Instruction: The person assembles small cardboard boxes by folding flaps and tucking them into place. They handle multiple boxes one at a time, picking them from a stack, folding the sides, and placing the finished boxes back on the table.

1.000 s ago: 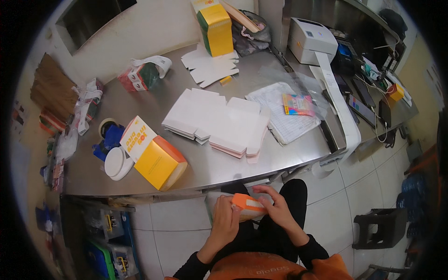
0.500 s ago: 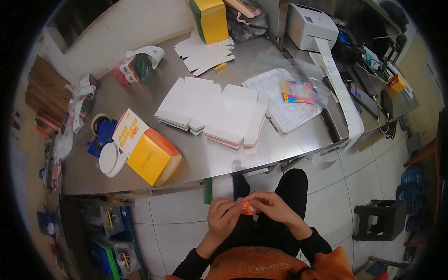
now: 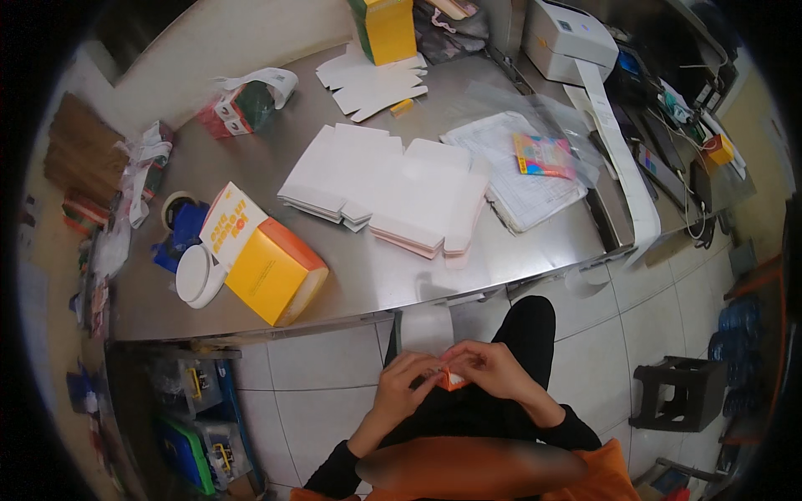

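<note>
Above my lap, a small orange-and-white box is held between my two hands. My left hand pinches its left side with thumb and forefinger. From the other side, the bent fingers of my right hand close on its top edge. Fingers cover much of the box, so its flaps are hard to make out. On the steel table ahead lies a stack of flat white cartons. A larger yellow-and-orange carton rests at the left, its white printed flap raised.
A round white lid and a blue tape dispenser sit left of the yellow carton. A colourful packet lies on papers. A label printer trails a paper strip at far right. A black stool stands on the tiled floor.
My hands still hold the small box, which has turned slightly, with more white showing. My left fingers have shifted along it. The view has moved slightly, and more of a white surface shows beyond my hands.
</note>
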Demonstrator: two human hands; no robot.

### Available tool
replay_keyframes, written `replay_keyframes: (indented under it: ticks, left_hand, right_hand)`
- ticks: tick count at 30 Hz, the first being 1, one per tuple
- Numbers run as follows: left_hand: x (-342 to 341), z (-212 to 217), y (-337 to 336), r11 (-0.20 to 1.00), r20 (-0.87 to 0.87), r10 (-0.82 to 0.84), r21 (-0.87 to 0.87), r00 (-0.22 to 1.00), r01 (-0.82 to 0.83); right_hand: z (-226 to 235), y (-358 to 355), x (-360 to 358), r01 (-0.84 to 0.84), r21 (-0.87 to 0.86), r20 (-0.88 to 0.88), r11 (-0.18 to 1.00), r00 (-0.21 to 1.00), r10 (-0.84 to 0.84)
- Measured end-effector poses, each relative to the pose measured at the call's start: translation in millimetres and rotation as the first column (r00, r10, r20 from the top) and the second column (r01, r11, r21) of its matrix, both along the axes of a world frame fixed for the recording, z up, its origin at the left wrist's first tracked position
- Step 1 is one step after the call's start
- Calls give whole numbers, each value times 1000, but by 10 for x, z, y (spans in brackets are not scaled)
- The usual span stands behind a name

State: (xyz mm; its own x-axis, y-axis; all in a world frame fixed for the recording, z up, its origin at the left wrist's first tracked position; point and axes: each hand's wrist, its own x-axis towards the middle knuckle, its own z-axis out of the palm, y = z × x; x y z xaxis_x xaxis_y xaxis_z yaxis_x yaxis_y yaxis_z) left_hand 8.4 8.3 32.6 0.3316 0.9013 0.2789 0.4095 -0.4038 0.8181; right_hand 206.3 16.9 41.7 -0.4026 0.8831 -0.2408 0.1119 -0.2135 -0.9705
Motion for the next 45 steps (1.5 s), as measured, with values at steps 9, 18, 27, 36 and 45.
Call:
replay_keyframes:
  ticks: [9, 18, 27, 36, 45]
  left_hand:
    - [-82, -20, -99, 831, 257, -188, -472, 948, 293]
    - [-42, -49, -283, 785, 248, -254, -511, 935, 349]
    - [-222, -90, -138, 682, 499, 167, -681, 850, 265]
    - [138, -181, -196, 773, 430, 403, -633, 808, -49]
    - [-18, -257, -111, 795, 264, 166, -606, 950, 30]
  right_hand:
    - [-27, -98, 125, -227, -74, 30, 971, 973, 230]
    - [-67, -191, 191, -429, 18, 16, 903, 903, 428]
    - [-12, -235, 46, 216, 485, 200, 848, 916, -348]
    - [-345, -242, -357, 498, 319, 18, 806, 847, -531]
    - [-331, -97, -107, 233, -12, -61, 972, 971, -233]
